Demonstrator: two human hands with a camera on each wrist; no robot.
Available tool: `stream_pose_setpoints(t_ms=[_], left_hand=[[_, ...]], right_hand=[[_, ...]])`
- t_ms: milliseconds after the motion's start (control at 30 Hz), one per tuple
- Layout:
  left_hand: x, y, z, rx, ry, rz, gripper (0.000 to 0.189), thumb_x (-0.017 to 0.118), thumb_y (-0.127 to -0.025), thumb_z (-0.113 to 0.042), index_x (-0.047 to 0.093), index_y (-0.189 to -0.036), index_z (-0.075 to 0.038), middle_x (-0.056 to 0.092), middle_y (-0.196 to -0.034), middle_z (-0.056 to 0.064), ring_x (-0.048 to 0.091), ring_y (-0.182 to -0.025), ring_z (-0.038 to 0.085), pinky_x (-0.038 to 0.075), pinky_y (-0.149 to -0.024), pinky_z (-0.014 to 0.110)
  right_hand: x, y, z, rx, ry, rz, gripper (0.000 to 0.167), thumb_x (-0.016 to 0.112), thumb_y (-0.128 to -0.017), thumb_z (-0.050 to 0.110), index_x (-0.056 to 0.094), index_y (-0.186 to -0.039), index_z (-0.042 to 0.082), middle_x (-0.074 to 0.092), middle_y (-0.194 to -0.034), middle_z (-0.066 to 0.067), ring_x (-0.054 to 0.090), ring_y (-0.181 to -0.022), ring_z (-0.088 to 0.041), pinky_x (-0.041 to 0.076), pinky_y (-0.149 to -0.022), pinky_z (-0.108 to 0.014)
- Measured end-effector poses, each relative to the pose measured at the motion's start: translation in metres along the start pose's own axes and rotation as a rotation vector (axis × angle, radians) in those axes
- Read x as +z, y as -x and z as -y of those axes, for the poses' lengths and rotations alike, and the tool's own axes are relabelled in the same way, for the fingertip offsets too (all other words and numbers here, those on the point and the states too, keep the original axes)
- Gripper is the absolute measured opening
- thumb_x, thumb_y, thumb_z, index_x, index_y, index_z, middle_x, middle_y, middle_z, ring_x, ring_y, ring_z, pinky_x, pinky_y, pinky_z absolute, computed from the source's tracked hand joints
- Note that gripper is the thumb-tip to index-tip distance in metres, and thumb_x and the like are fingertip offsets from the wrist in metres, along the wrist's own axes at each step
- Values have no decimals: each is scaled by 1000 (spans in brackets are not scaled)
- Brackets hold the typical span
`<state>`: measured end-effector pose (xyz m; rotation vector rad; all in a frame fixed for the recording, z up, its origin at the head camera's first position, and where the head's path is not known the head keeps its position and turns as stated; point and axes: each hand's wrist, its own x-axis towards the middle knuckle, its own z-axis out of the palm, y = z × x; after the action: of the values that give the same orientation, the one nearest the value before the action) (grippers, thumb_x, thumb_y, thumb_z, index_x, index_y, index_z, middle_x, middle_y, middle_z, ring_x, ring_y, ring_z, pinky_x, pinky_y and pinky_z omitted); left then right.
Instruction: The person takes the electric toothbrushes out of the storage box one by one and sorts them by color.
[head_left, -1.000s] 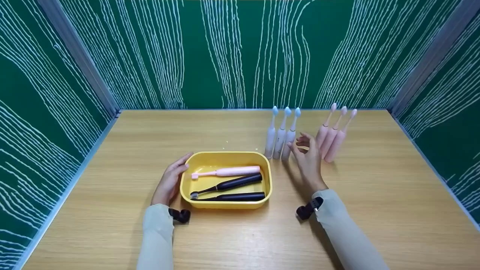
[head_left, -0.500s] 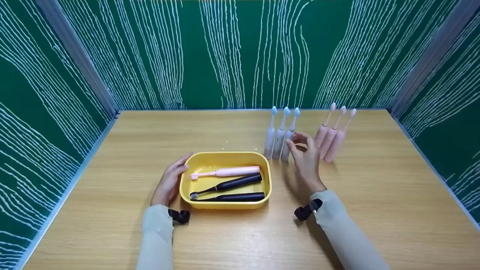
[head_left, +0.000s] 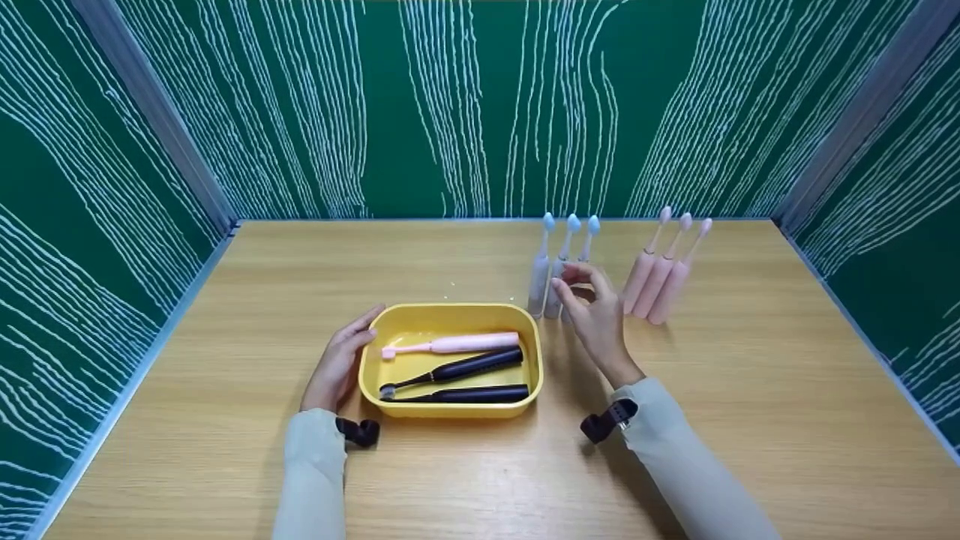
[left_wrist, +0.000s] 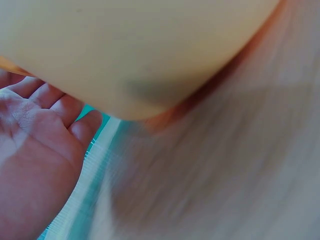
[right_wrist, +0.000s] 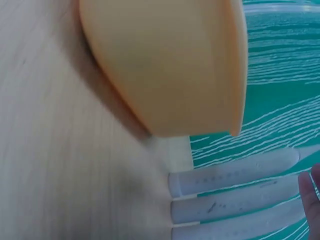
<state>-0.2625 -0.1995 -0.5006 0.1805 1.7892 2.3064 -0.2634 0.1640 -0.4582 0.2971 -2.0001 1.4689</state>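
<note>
The left hand (head_left: pixel 339 364) rests, fingers extended, against the left wall of the yellow bin (head_left: pixel 450 410), while the right hand (head_left: pixel 598 319), thumb and forefinger parted, is at the blue-headed toothbrushes (right_wrist: pixel 235 198) standing behind the bin's right end, contact unclear.

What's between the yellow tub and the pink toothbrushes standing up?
The head view shows three upright blue-headed electric toothbrushes there, plus the person's right hand.

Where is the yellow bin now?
In the head view, the yellow bin sits on the table just left of centre, between the left hand and the blue-headed toothbrushes.
</note>
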Motion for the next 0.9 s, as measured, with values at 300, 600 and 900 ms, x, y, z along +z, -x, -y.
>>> stream_pose_setpoints(t_ms=[300, 600, 900], left_hand=[[0, 0, 0, -2, -8, -10, 52, 40, -98, -5, 31, -149, -1, 25, -159, 11, 25, -144, 23, 21, -120, 36], [1, -1, 0, 4, -5, -12, 52, 39, -98, -3, 30, -149, 1, 24, -159, 13, 24, -145, 25, 20, -121, 36], [0, -2, 1, 11, 0, -5, 51, 38, -98, -4, 30, -149, 0, 23, -159, 12, 23, -145, 25, 20, -121, 37]], right_hand=[[9, -3, 18, -21, 18, 138, 31, 69, -87, 13, 63, -114, -1, 65, -102, -11, 63, -93, -17, 58, -84, -30], [18, -7, 32, -16, 43, 327, 32, 70, -87, 16, 65, -116, 5, 67, -102, -13, 65, -93, -21, 58, -82, -32], [28, -13, 44, -59, 72, 493, 36, 69, -88, 17, 63, -120, 1, 68, -105, -14, 65, -96, -25, 58, -83, -39]])
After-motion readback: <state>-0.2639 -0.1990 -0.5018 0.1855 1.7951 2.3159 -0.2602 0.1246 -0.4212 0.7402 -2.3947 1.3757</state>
